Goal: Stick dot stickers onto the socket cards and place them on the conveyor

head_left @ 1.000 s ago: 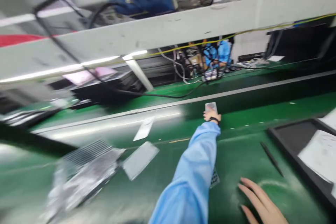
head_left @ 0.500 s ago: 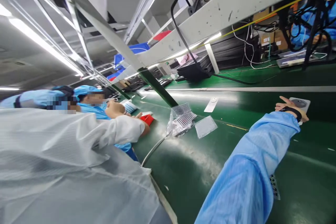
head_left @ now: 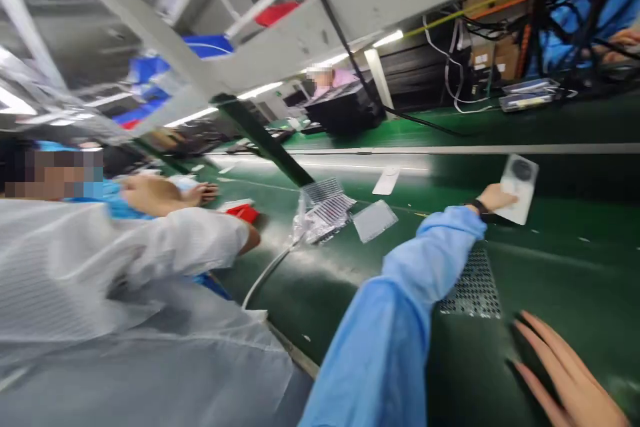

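Note:
My left hand, in a blue sleeve with a black wristband, grips a white phone-shaped panel by its left edge. The panel has rounded corners and a dark round patch near its upper end. It is tilted up over the green work surface. Under the left forearm lies a clear sheet with rows of dark dots, partly covered by the sleeve. At the lower right, my right hand is open, its fingers spread and slightly blurred, holding nothing. Its fingertips point toward the dotted sheet, apart from it.
A similar white panel lies farther off, near a pale sheet and a pile of patterned sheets in plastic. A slanted post and cable stand left. A co-worker's white sleeve reaches in beside a red object.
The camera view has shifted. My left hand now holds the white panel raised and tilted, farther left in view. My right hand has come into view, and more of the dotted sheet shows.

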`<state>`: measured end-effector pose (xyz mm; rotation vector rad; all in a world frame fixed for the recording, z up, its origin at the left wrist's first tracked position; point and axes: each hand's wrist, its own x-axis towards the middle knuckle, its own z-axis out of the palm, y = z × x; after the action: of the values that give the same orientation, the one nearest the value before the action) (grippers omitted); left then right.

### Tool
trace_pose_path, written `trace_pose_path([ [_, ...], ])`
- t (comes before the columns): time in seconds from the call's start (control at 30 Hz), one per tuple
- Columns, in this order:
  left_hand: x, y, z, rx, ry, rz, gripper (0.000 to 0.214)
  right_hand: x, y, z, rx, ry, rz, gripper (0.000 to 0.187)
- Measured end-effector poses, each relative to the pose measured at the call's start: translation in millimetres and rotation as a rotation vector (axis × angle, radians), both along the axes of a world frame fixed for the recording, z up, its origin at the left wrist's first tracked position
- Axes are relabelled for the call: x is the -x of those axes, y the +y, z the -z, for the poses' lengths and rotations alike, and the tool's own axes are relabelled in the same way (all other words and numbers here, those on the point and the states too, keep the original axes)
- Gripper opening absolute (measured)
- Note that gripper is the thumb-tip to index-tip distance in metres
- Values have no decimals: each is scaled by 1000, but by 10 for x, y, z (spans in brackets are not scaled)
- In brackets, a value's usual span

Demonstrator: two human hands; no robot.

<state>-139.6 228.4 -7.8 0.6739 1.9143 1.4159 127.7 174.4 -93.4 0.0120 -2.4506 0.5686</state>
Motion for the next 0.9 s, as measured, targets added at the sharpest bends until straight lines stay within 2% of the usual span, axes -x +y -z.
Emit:
trace_pose_path([
  [0.03,-58,-216,-3,-51,-7,-14,27,22,-77,-6,-62,-80,6,48],
  [0.07,-107,-458,2,-110,-6,-38,32,96,-146,-2,-119,-138,-4,48],
  [0.13,-173,-990,43,-224,3,-107,56,324,-235,32,-191,-158,-35,34],
  [0.2,-217,-1530,134,-286,12,-186,74,527,-267,72,-189,-133,-45,21],
  [0.23,-242,-1777,197,-294,19,-228,71,586,-272,82,-184,-117,-42,19],
  [0.3,-309,-2180,346,-249,10,-298,41,603,-267,72,-180,-93,-25,18],
  [0.37,-396,-2431,491,-202,-11,-363,27,520,-244,23,-184,-76,10,19],
  [0.47,-552,-2553,618,-160,-78,-390,32,325,-233,-107,-159,-2,134,16],
  [0.53,-672,-2538,621,-146,-153,-335,44,214,-296,-201,-101,101,238,13],
  [0.6,-801,-2504,580,-140,-240,-236,56,149,-425,-266,-70,178,275,14],
  [0.67,-919,-2482,537,-135,-317,-134,61,125,-574,-289,-104,164,229,17],
  [0.77,-1032,-2482,529,-109,-362,-63,51,136,-717,-292,-128,59,123,18],
  [0.83,-1057,-2493,564,-93,-348,-69,42,170,-732,-317,-31,-2,74,16],
  [0.9,-1065,-2499,605,-90,-325,-83,38,228,-712,-366,128,-42,41,13],
])
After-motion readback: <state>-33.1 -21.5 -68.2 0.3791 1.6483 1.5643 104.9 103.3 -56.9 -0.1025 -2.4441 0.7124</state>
